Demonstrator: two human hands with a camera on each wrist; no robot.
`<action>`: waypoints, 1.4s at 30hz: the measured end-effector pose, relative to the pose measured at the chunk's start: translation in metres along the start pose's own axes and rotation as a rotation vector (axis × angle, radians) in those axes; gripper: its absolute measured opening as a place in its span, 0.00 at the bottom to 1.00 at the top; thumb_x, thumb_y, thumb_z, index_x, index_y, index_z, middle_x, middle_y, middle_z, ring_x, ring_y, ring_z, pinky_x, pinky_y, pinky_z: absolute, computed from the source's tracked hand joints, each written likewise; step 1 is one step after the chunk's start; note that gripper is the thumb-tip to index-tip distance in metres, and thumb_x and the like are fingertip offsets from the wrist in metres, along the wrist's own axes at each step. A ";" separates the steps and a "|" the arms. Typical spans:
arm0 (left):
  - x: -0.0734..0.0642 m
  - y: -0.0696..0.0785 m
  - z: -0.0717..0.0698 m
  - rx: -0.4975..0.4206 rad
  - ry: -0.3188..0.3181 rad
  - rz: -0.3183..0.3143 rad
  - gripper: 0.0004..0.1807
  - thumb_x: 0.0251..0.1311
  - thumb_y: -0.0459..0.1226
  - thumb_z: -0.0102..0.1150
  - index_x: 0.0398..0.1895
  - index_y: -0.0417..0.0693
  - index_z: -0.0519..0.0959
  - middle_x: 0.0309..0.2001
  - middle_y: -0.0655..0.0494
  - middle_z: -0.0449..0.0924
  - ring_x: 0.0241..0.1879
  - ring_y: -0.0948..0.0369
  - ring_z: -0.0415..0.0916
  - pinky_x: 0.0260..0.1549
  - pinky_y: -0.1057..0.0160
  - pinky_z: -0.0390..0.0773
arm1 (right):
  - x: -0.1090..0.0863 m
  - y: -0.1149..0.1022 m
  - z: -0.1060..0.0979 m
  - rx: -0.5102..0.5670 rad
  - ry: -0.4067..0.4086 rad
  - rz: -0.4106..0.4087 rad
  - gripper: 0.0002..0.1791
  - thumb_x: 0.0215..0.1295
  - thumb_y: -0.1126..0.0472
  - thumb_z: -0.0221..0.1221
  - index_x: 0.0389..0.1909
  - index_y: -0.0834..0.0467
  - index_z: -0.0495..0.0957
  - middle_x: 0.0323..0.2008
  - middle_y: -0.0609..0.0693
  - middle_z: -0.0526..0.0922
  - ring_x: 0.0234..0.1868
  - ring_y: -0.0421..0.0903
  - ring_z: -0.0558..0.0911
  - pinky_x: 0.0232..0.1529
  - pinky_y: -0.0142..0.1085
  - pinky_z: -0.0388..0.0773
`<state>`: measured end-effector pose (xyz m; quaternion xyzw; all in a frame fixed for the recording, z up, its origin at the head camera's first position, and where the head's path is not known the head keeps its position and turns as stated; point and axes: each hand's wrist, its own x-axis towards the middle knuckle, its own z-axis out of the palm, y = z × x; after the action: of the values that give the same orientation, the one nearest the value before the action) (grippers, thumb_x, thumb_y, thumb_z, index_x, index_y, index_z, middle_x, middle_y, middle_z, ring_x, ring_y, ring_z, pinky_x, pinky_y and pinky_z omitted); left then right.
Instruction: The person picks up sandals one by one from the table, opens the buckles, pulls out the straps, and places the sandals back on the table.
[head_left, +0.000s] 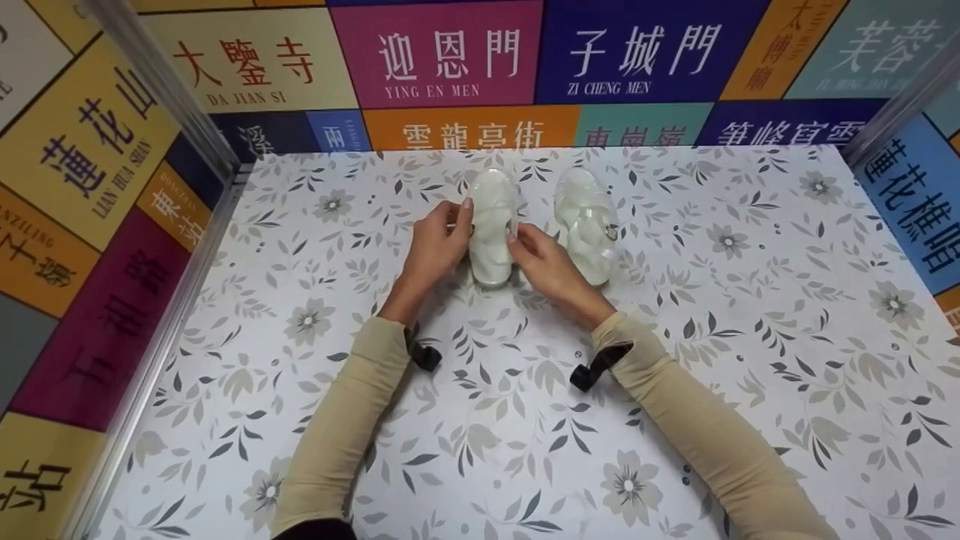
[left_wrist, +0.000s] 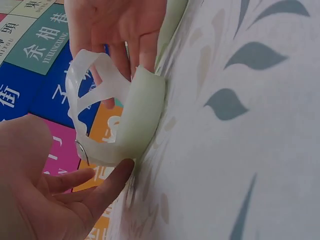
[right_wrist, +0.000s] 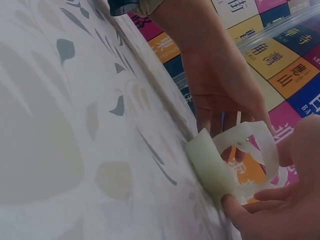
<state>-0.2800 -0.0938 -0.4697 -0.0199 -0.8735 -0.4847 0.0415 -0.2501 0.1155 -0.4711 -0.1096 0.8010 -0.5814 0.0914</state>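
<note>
Head view | left sandal [head_left: 491,232] seemingly grasped at its sides by left hand [head_left: 441,240], right hand [head_left: 547,261] | light, even pressure advised

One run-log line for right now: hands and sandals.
left hand: touches left sandal, left side | right hand: same sandal, right side | right sandal: on table, untouched

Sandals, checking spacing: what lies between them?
Between the left-hand sandal and right-hand sandal, the head view shows the right hand and, beyond it, bare floral surface.
</note>
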 end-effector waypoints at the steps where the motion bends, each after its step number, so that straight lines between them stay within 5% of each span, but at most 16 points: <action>1: 0.000 0.000 0.000 -0.002 0.000 -0.006 0.31 0.83 0.62 0.44 0.57 0.45 0.83 0.52 0.50 0.92 0.50 0.59 0.90 0.52 0.58 0.87 | 0.000 0.001 0.001 0.003 -0.002 0.004 0.28 0.87 0.51 0.51 0.78 0.60 0.70 0.73 0.59 0.80 0.74 0.54 0.79 0.77 0.46 0.74; 6: -0.002 -0.001 0.001 -0.003 -0.008 -0.015 0.30 0.83 0.60 0.46 0.54 0.45 0.84 0.43 0.52 0.94 0.39 0.61 0.89 0.38 0.62 0.84 | 0.002 0.006 0.005 0.053 -0.002 0.006 0.27 0.87 0.51 0.51 0.77 0.60 0.71 0.71 0.58 0.82 0.71 0.54 0.81 0.74 0.47 0.76; 17: -0.001 0.000 0.001 0.033 0.016 0.036 0.23 0.83 0.53 0.51 0.46 0.45 0.88 0.31 0.52 0.90 0.24 0.62 0.79 0.25 0.65 0.76 | 0.004 0.010 0.005 0.171 -0.001 -0.014 0.25 0.86 0.55 0.52 0.75 0.64 0.71 0.68 0.62 0.83 0.68 0.56 0.83 0.69 0.46 0.80; 42: -0.004 0.009 -0.001 0.001 0.010 0.059 0.15 0.79 0.47 0.59 0.45 0.47 0.88 0.33 0.53 0.90 0.25 0.62 0.78 0.25 0.66 0.76 | -0.003 0.003 0.001 0.249 -0.012 -0.076 0.24 0.84 0.61 0.54 0.73 0.69 0.72 0.66 0.66 0.84 0.65 0.56 0.84 0.59 0.32 0.82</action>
<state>-0.2751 -0.0900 -0.4617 -0.0431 -0.8725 -0.4829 0.0603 -0.2471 0.1168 -0.4741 -0.1310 0.7173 -0.6788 0.0871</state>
